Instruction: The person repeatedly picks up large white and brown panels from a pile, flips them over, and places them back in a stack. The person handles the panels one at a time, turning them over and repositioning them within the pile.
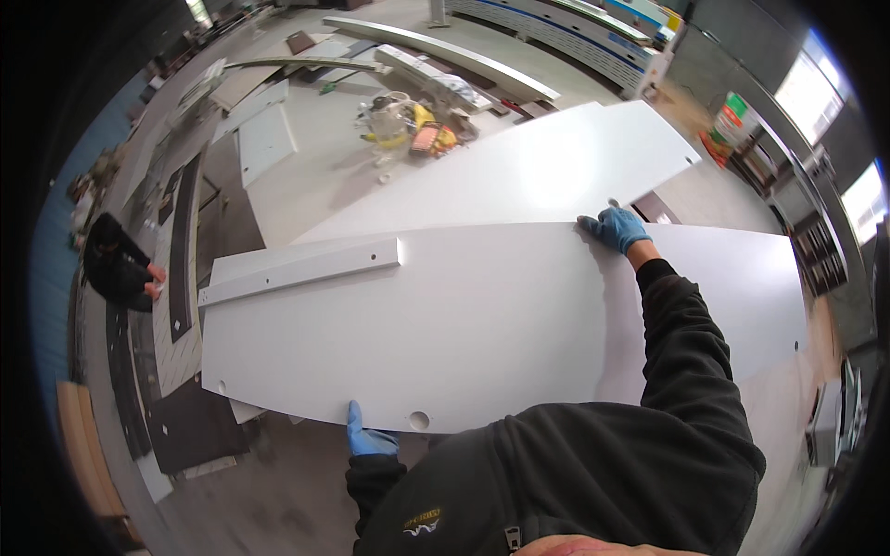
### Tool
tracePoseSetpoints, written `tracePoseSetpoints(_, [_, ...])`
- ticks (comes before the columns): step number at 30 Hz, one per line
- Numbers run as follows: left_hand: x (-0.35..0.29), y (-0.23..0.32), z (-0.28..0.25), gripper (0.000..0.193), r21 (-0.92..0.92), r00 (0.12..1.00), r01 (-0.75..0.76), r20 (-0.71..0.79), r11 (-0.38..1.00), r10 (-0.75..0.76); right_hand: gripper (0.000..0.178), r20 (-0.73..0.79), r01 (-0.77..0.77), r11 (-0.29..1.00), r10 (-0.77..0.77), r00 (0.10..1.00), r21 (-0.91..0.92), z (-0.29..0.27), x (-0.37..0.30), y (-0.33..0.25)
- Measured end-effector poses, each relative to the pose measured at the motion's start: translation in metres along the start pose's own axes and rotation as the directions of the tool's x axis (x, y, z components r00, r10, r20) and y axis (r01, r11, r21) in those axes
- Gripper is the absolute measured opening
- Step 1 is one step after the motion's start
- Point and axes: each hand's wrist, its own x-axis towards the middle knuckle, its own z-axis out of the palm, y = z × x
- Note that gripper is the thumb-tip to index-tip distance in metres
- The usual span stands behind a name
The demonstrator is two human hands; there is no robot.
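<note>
A large white panel (501, 324) with round holes lies across the front of me. My left hand (371, 440), in a blue glove, grips its near edge; the thumb rests on top and the other fingers are hidden underneath. At the far edge, my gloved right hand (616, 228) is closed over the border of the board, my arm reaching across its surface. A narrow white strip (315, 269) with small holes lies on the panel's left part, along the far side. Behind, another white panel (556, 167) sits partly covered by the front one.
Beyond the panels, a clear jar (389, 128) and yellow and orange packages (434, 137) stand among clutter. Long white beams (445, 56) lie farther back. A person in dark clothes (116, 259) bends over dark boards at the left. A printed sack (728, 130) stands at the right.
</note>
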Motion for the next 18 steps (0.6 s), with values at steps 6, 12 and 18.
tracePoseSetpoints(6, [0.054, -0.022, 0.023, 0.055, -0.060, 0.993, -0.118, -0.013, 0.991, 0.117, 0.080, 0.046, 0.075, 0.995, -0.079, 0.996, 0.067, -0.005, 0.113, -0.040])
tracePoseSetpoints(12, [0.081, -0.048, 0.062, 0.057, -0.119, 0.925, -0.108, -0.377, 0.987, 0.056, 0.077, 0.040, 0.217, 0.973, -0.220, 0.975, 0.083, 0.015, 0.220, -0.063])
tracePoseSetpoints(18, [0.112, -0.076, 0.101, 0.057, -0.190, 0.908, -0.158, -0.414, 0.969, 0.067, 0.079, 0.085, 0.307, 0.946, -0.316, 0.945, 0.100, 0.032, 0.316, -0.079])
